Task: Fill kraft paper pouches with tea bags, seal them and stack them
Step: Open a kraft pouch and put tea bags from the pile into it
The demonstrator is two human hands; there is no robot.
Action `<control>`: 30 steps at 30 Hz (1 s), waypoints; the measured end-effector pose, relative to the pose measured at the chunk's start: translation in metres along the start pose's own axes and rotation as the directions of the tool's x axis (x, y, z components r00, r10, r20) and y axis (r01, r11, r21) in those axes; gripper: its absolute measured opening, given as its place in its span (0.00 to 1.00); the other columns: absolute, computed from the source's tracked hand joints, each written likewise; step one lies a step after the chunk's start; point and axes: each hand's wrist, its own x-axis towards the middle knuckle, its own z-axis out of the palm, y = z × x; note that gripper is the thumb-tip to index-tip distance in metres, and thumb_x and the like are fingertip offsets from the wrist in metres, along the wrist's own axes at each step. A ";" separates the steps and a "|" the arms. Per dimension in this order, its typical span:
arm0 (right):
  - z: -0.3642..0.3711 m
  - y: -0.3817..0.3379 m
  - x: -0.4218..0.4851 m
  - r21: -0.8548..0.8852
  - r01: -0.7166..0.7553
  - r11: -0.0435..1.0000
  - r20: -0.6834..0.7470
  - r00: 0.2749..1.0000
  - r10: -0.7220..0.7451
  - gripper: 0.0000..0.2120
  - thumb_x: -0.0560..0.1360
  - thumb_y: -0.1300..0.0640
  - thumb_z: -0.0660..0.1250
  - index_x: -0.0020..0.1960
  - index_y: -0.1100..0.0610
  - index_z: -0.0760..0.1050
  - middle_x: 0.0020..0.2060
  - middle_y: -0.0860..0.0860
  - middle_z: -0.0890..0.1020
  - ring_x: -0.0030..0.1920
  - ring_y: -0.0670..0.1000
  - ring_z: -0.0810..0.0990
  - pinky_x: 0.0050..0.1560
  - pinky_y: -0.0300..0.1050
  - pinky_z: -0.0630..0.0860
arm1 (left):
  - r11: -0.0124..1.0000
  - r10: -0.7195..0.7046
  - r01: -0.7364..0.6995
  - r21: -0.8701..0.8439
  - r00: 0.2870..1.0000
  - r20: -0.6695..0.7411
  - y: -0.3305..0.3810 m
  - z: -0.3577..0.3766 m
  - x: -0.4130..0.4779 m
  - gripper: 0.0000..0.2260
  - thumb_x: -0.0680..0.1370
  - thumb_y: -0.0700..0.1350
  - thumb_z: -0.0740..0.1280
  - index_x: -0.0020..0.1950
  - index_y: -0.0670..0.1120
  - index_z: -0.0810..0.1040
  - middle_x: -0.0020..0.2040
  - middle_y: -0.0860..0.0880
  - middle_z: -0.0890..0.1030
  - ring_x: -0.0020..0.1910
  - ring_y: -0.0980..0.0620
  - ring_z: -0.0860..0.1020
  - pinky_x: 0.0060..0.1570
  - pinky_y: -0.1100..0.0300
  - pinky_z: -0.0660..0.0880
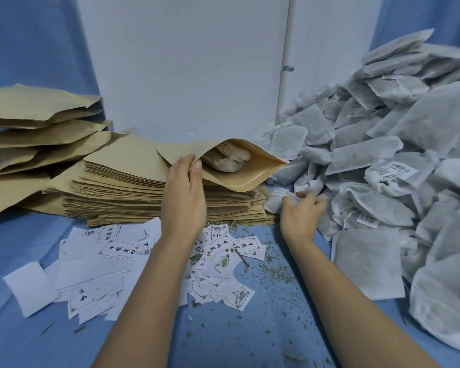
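An open kraft pouch (pixel 247 170) lies on a stack of flat empty pouches (pixel 133 192), its mouth facing right with tea bags (pixel 229 158) visible inside. My left hand (pixel 185 193) pinches the pouch's upper lip and holds the mouth open. My right hand (pixel 302 211) grips a white tea bag (pixel 275 201) at the foot of the big tea bag heap (pixel 398 160) on the right. The hand looks blurred.
Filled kraft pouches (pixel 37 128) are stacked at the left. Printed paper labels (pixel 133 261) and loose tea crumbs (pixel 271 264) litter the blue cloth in front. A white wall panel stands behind.
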 end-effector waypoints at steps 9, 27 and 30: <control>-0.002 -0.005 0.003 0.123 -0.006 0.992 0.015 1.000 0.004 0.12 0.74 0.57 0.61 0.55 0.58 0.75 0.55 0.54 0.76 0.51 0.52 0.75 0.50 0.45 0.70 | 1.000 0.008 -0.008 0.003 1.000 -0.007 0.000 -0.001 0.001 0.18 0.83 0.51 0.52 0.71 0.47 0.69 0.69 0.50 0.70 0.66 0.56 0.67 0.54 0.75 0.56; -0.022 -0.032 0.016 0.088 -0.052 0.995 0.376 0.927 0.015 0.21 0.69 0.67 0.66 0.61 0.57 0.75 0.58 0.56 0.77 0.55 0.55 0.76 0.53 0.49 0.74 | 1.000 0.010 -0.011 0.007 1.000 0.004 0.000 -0.001 0.001 0.19 0.83 0.50 0.52 0.71 0.46 0.68 0.69 0.49 0.70 0.68 0.54 0.66 0.55 0.75 0.55; -0.046 -0.054 0.015 0.326 -0.106 0.939 0.666 0.731 -0.148 0.18 0.63 0.73 0.61 0.40 0.56 0.83 0.42 0.53 0.84 0.46 0.53 0.80 0.45 0.46 0.78 | 1.000 0.020 -0.021 0.010 1.000 0.019 0.000 0.000 0.000 0.19 0.83 0.50 0.52 0.71 0.45 0.68 0.69 0.48 0.70 0.68 0.54 0.66 0.56 0.75 0.55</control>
